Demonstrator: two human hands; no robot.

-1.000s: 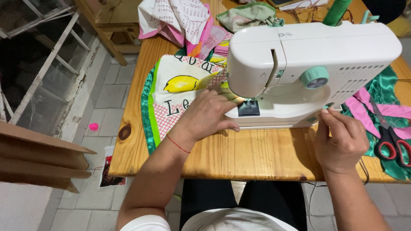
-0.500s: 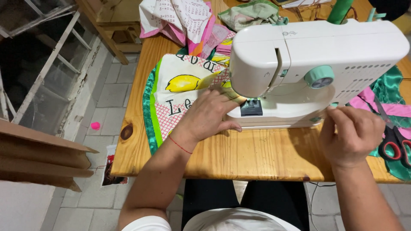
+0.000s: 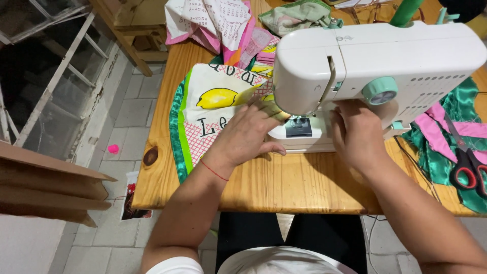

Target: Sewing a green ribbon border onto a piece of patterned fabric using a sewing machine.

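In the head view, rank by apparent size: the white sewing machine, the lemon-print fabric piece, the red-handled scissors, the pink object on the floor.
1. White sewing machine
2. Lemon-print fabric piece, partly hidden
3. Red-handled scissors, cut off by the frame
4. Pink object on the floor

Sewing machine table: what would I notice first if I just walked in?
The big white sewing machine in the middle of the wooden table, with the left hand and right hand at its needle. Next, the lemon-print cloth under the left hand, and the red-handled scissors at the far right.
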